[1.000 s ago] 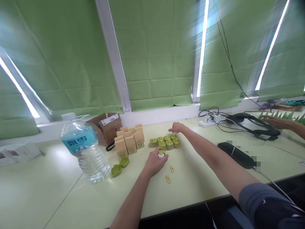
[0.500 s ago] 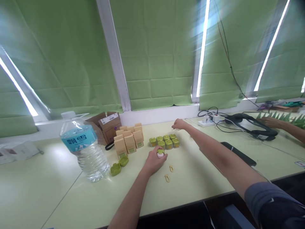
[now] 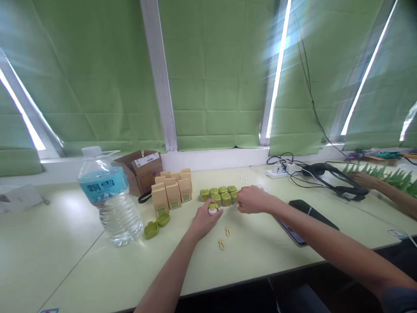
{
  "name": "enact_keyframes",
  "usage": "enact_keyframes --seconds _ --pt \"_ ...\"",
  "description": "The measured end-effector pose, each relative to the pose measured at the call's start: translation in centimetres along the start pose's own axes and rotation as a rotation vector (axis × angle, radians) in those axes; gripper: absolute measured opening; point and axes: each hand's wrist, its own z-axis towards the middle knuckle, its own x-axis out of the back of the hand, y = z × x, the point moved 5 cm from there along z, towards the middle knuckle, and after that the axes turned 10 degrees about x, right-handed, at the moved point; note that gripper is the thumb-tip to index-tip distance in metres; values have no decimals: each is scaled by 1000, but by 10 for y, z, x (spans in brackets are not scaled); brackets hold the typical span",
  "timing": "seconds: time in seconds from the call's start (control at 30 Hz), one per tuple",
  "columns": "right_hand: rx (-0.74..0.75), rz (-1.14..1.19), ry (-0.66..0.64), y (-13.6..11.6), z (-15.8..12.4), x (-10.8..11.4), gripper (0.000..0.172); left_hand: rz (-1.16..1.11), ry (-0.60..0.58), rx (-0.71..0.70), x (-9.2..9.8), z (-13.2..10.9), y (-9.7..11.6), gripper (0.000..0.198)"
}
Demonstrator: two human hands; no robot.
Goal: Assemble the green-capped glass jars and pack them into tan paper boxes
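Observation:
In my left hand (image 3: 203,220) is a small round white item with a green top (image 3: 213,210), wrapped by the fingers just in front of the green boxes. My right hand (image 3: 254,200) is closed beside the right end of these boxes; whatever its fingers pinch is too small to make out. Several small green-lidded clear boxes (image 3: 226,199) stand in two rows. Two yellow loops (image 3: 227,232) lie on the table before my left hand. To the left rests an open green flower-shaped case (image 3: 151,230), its two halves side by side.
Several tan paper packets (image 3: 173,194) stand beside an open cardboard box (image 3: 143,171). A large water bottle (image 3: 112,204) is at left. Under my right forearm lies a dark phone (image 3: 295,234); a headset (image 3: 339,180), cables and a power strip (image 3: 276,173) are behind. Another person's hand (image 3: 361,178) is at far right.
My right hand has come back from behind the green boxes to their right end, nearer to me. My left hand still holds the round item. The view has shifted slightly.

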Motion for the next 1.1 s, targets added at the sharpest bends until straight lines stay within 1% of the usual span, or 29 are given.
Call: enact_keyframes --seconds 0.1,0.17,0.27,0.33,0.4,0.47,0.53,0.6,0.63,0.7,0.77,0.83,0.97,1.1 --pt "114 -46 4 -30 16 -13 15 -5 18 -29 2 0 1 34" --pt "182 -63 -3 -44 30 -18 16 -46 70 -76 6 1 2 31" --pt "227 -43 10 -57 49 -19 16 -107 177 -129 14 3 2 25" --pt "238 -16 22 -61 56 -18 17 -127 234 -121 19 5 -1 24" --pt "230 49 63 -59 56 -15 20 -150 273 -87 22 6 -5 26" --pt "185 169 162 -51 51 -12 22 -177 285 -45 23 8 -9 28" --pt "96 317 303 -36 42 -11 27 -197 284 -14 24 10 -11 30" --pt "-12 432 409 -21 33 -19 27 -201 290 5 24 10 -12 31" --pt "-59 467 441 -15 30 -25 27 -200 293 12 24 10 -11 31" --pt "-128 490 444 -9 28 -39 28 -202 293 33 24 10 -10 32" --pt "-167 492 417 -8 31 -52 30 -207 273 60 23 9 -9 32" --pt "-213 483 426 -11 36 -59 29 -206 254 82 22 7 -8 33" --pt "-306 478 468 -13 43 -60 38 -195 248 74 21 6 -5 35" --pt "-283 610 531 -9 41 -60 49 -170 248 74 22 6 -4 33"
